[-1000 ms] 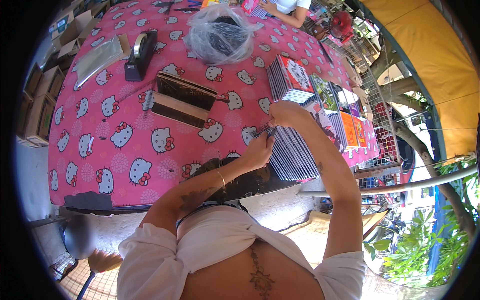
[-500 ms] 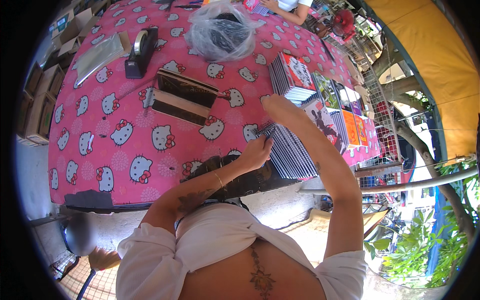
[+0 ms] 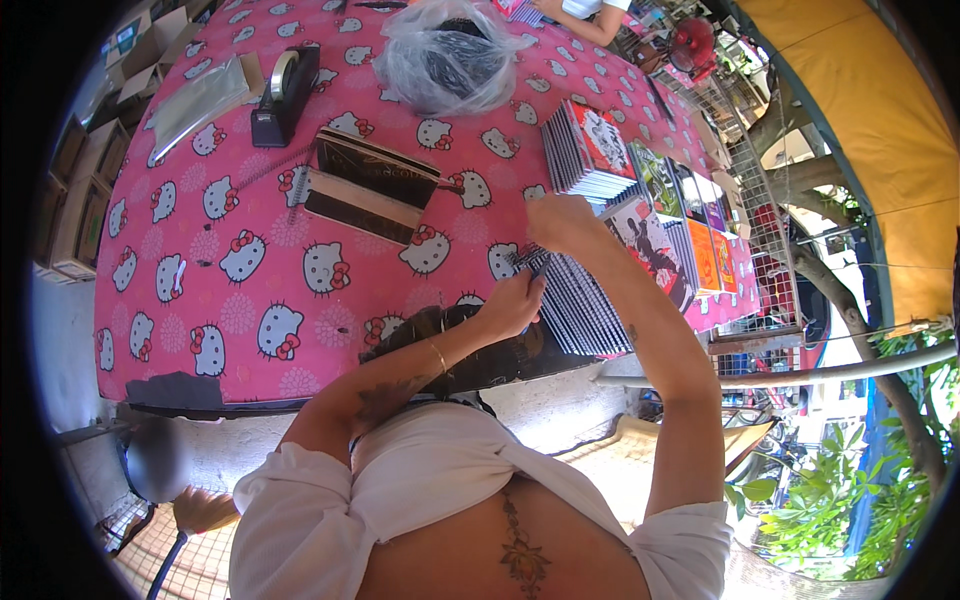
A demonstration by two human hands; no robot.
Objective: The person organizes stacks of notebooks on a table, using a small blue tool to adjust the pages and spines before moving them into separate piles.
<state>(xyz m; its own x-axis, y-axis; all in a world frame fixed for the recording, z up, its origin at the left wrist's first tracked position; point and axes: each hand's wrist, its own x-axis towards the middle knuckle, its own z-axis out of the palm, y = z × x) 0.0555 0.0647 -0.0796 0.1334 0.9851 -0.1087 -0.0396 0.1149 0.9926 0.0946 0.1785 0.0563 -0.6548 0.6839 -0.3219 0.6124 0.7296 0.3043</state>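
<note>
A tall stack of spiral-bound notebooks (image 3: pixel 588 312) lies at the table's near right edge, its ridged bindings showing. Curled against the stack's left side is my left hand (image 3: pixel 513 302), closed, with a thin dark piece between thumb and fingers that is too small to name. My right hand (image 3: pixel 562 222) is closed over the stack's far left corner, knuckles up. Its fingertips and whatever they may hold are hidden. Beyond it stands another notebook stack (image 3: pixel 590 150) with a red and white cover on top.
Orange (image 3: pixel 705 255) and green-covered notebooks (image 3: pixel 655 180) sit farther right. Mid-table lies a dark notebook-like item with a pale band (image 3: pixel 370 188). A tape dispenser (image 3: pixel 285 100), clear plastic sleeves (image 3: pixel 200 105) and a plastic bag (image 3: pixel 450 60) lie behind. Another person's arm (image 3: pixel 590 28) shows at the far edge.
My right hand has come slightly nearer to me, closer to my left hand. My left hand stays at the stack's side. The whole view has shifted a little.
</note>
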